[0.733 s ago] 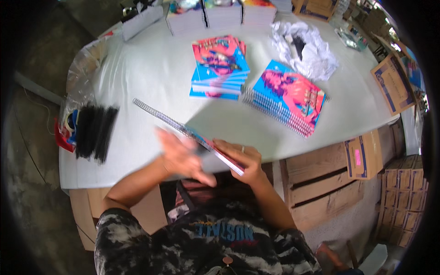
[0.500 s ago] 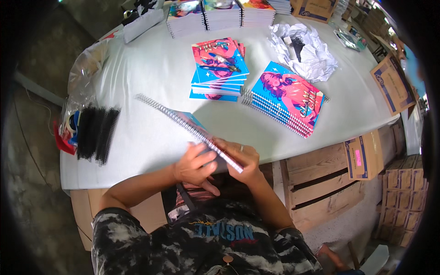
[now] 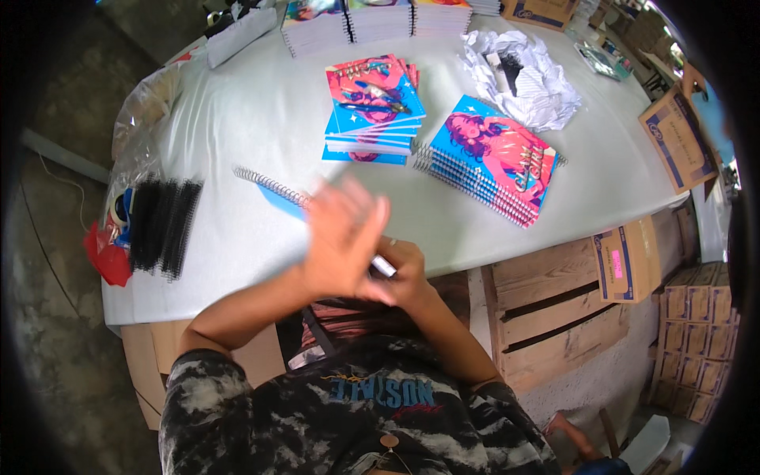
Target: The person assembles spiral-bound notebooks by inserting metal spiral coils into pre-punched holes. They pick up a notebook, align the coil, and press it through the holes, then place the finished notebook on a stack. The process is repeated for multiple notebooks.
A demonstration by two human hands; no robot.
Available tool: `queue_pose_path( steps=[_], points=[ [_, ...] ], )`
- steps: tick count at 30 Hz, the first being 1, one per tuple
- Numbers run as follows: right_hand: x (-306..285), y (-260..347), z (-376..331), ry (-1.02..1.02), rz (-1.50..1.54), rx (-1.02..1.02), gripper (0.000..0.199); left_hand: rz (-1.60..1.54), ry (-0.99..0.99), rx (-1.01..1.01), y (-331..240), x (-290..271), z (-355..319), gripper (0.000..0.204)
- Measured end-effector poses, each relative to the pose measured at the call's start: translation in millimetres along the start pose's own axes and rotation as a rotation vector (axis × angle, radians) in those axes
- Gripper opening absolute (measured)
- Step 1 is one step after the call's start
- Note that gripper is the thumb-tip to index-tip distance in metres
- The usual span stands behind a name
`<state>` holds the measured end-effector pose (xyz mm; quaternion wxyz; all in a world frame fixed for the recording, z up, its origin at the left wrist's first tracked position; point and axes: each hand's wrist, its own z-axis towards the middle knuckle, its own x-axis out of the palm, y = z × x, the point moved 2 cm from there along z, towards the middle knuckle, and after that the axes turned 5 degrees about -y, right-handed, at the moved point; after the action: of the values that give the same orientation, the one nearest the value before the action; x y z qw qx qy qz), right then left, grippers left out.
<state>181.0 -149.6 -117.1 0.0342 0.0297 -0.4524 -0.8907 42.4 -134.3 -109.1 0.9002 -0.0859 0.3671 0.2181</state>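
My right hand (image 3: 405, 267) is closed around the near end of a spiral notebook (image 3: 283, 203) at the table's front edge. The notebook's wire coil (image 3: 271, 185) sticks out past its far left end, and a strip of blue cover shows beneath it. Over the notebook's middle is my left hand (image 3: 342, 241), its fingers spread and smeared by motion, hiding much of the notebook. Beyond my hands, a pile of unbound booklets (image 3: 372, 119) with pink and blue covers carries some pens (image 3: 376, 101). To its right lies a stack of coil-bound notebooks (image 3: 499, 162) with the same cover style.
Black plastic coils (image 3: 165, 226) lie at the left beside a red bag (image 3: 108, 255) and clear plastic wrap (image 3: 146, 119). Crumpled white paper (image 3: 546, 87) sits at the back right. Thick notebook stacks (image 3: 380, 24) line the far edge. Cardboard boxes (image 3: 677, 142) and a wooden pallet (image 3: 554, 317) stand right.
My left hand has come off the notebook's coiled edge, opened and risen across it. The notebook's near end has shifted slightly left with my right hand still gripping it.
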Motion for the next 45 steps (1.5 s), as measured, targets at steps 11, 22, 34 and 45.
queue_pose_path(
  steps=[11, 22, 34, 45],
  points=[
    [-12, 82, 45, 0.06, -0.534, -0.294, 0.063, -0.612, -0.051, -0.591, -28, -87, 68, 0.036],
    [-36, 22, 54, -0.094, -0.196, 0.427, 0.021, -1.308, -0.152, -1.295, 28, -18, 48, 0.017],
    [-38, 34, 41, 0.054, -0.68, 0.168, 0.015, -1.415, -0.063, -1.32, 31, -10, 44, 0.016],
    [-43, 42, 33, -0.066, -0.673, -0.065, 0.016, -1.504, 0.184, -1.289, 34, -10, 65, 0.014]
  ],
)
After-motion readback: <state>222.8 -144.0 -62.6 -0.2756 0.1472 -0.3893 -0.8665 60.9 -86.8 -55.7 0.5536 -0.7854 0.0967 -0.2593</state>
